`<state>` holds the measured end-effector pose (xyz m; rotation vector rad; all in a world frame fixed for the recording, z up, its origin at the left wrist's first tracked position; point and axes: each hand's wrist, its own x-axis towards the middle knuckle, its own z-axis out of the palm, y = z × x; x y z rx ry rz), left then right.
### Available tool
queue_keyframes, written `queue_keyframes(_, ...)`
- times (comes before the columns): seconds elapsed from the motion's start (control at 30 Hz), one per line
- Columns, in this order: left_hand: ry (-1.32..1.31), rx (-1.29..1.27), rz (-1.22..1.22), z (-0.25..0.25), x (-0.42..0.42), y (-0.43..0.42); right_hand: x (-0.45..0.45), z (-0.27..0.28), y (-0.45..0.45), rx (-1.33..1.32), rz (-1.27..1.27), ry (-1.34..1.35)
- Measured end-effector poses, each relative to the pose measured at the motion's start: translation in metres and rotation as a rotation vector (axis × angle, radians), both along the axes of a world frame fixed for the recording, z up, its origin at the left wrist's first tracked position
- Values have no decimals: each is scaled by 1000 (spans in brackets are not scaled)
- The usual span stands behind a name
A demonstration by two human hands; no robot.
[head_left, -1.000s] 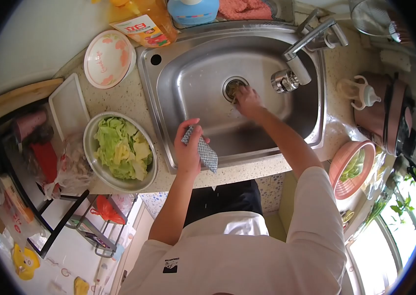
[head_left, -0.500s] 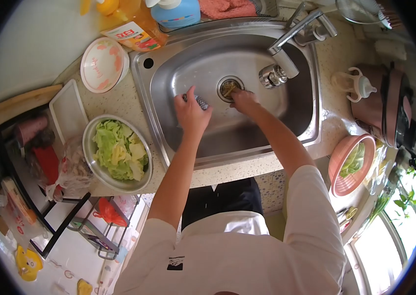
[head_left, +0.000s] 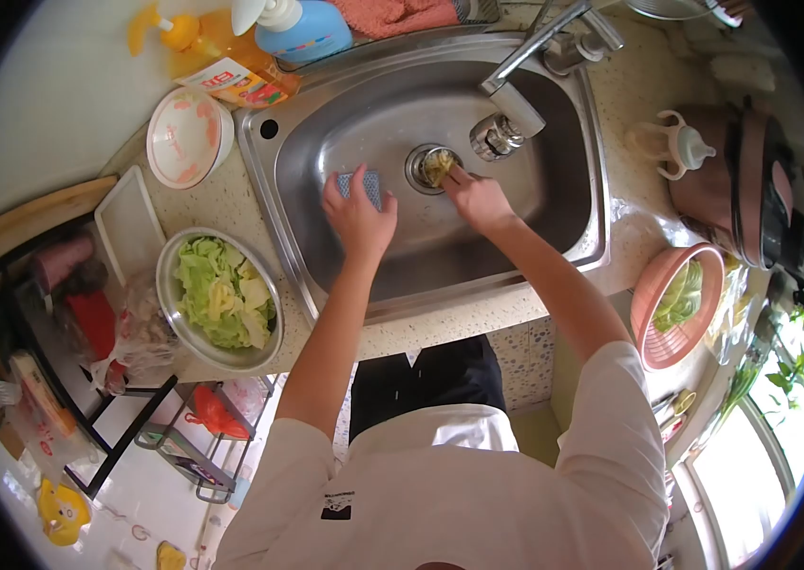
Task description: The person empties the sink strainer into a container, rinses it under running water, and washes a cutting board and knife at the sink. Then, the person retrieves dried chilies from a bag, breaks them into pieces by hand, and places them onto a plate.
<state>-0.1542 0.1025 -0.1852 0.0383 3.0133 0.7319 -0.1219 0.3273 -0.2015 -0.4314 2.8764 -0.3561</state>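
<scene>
Inside the steel sink (head_left: 440, 256), my left hand (head_left: 361, 220) has its fingers wrapped over a grey-blue checked sponge (head_left: 370, 187), near the left wall of the basin. My right hand (head_left: 480, 201) is at the drain (head_left: 418, 171), fingers pinched on a clump of yellowish food scraps (head_left: 438, 165). The clump sits over the drain opening; whether it is fully lifted clear I cannot tell. Above and right of that hand hangs the tap head (head_left: 499, 136).
Left of the sink are a bowl of torn lettuce (head_left: 221, 294) and a patterned bowl (head_left: 190, 138). Behind stand an orange soap bottle (head_left: 231, 66) and a blue pump bottle (head_left: 305, 33). A pink colander (head_left: 653, 313) and baby bottle (head_left: 675, 147) are at right.
My right hand has drawn up slightly at the drain, and more of the yellowish scraps shows at its fingertips. My left hand has turned, exposing more of the sponge. The view has shifted a little.
</scene>
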Motion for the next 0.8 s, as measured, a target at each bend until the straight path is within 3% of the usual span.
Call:
queue_keyframes(0.07, 44, 104, -62, 25, 13, 8, 19, 36, 9, -81, -42, 69)
queue_keyframes(0.17, -312, 398, -158, 65, 37, 15, 60, 86, 18, -229, -146, 144)
queue_keyframes(0.27, -702, 1066, 173, 68, 77, 37, 104, 113, 20, -290, -211, 200)
queue_keyframes(0.37, -909, 1161, 222, 77, 94, 49, 137, 119, 24, -326, -255, 187)
queue_keyframes(0.8, -944, 1158, 95, 94, 118, 59, 180, 119, 15, -322, -410, 298)
